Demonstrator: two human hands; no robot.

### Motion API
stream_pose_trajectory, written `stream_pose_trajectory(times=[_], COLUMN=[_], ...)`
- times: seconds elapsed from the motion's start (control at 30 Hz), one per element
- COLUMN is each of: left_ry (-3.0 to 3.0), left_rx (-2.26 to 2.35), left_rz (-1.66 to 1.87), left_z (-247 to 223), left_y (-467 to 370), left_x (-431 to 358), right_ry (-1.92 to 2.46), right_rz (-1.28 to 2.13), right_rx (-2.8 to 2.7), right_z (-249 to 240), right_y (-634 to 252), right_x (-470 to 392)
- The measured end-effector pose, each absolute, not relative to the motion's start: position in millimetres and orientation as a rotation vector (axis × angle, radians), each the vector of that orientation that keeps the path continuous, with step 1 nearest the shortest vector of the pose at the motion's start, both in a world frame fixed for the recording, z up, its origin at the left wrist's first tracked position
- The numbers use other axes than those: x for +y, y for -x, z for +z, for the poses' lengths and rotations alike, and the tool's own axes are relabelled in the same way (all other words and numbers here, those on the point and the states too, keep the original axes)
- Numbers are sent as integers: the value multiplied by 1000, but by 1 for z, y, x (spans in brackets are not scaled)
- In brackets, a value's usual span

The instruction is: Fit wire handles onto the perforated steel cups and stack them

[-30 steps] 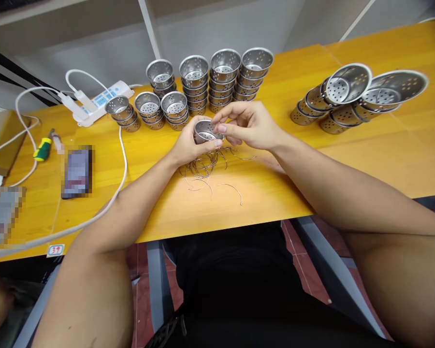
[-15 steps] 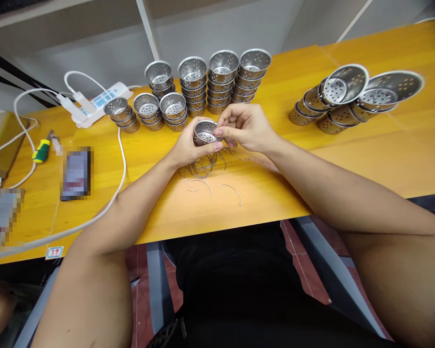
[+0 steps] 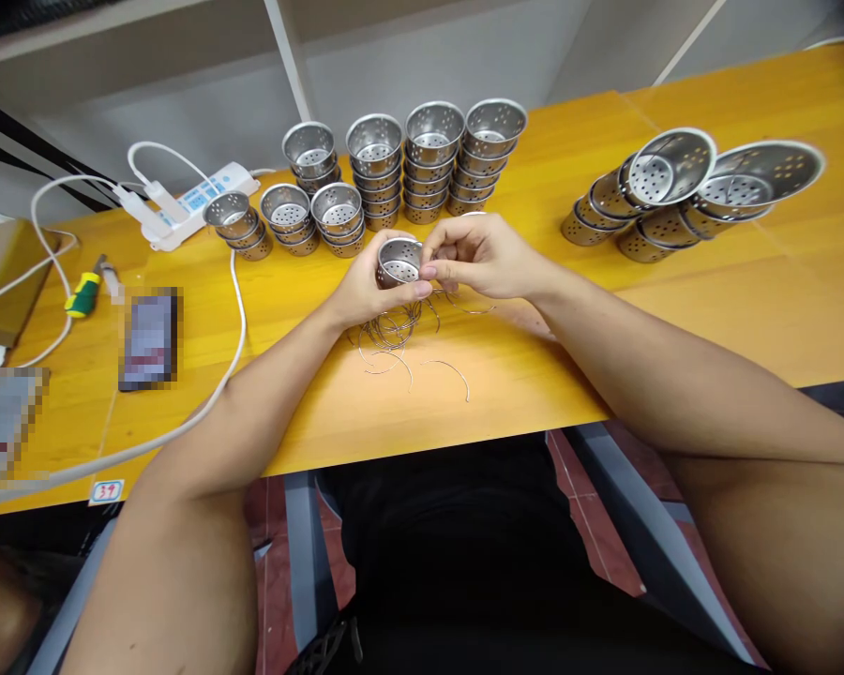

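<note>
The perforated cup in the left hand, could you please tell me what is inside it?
Inside the perforated cup, only its holed floor and inner wall show. Fingers of the right hand cover its right edge, so anything there is hidden.

Here we are at the bench (image 3: 520, 375): the cup (image 3: 399, 270) sits in the left hand (image 3: 366, 286), with the right hand (image 3: 492, 258) at its right side. Just before and below the hands, there's the wire tangle (image 3: 395, 328), one single wire (image 3: 457, 367) lying nearer the bench's front edge. Behind the hands, four back stacks (image 3: 434, 155) run in a row; three front stacks (image 3: 285, 217) stand ahead of them, behind and left. Over left, the power strip (image 3: 171, 234), then the screwdriver (image 3: 82, 294) and the phone (image 3: 147, 339). Well off right, two more stacks (image 3: 609, 199), side by side.
</note>
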State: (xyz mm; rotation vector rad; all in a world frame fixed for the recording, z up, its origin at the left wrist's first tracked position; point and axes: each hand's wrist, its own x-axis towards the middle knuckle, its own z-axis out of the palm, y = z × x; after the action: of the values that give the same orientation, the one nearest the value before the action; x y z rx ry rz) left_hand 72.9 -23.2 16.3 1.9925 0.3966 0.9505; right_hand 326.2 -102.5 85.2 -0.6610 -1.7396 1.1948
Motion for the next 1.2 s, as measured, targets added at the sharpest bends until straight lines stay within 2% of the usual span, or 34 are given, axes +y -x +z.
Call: stream_pose_trajectory(times=[1.2], left_ry=[-2071], left_rx=[449], left_rz=[969], left_z=[13], left_y=[-76], left_x=[-20], right_ry=[764], right_rz=[1153], right_rx=[-1699], right_z=[83], right_y=[-319], right_x=[-104])
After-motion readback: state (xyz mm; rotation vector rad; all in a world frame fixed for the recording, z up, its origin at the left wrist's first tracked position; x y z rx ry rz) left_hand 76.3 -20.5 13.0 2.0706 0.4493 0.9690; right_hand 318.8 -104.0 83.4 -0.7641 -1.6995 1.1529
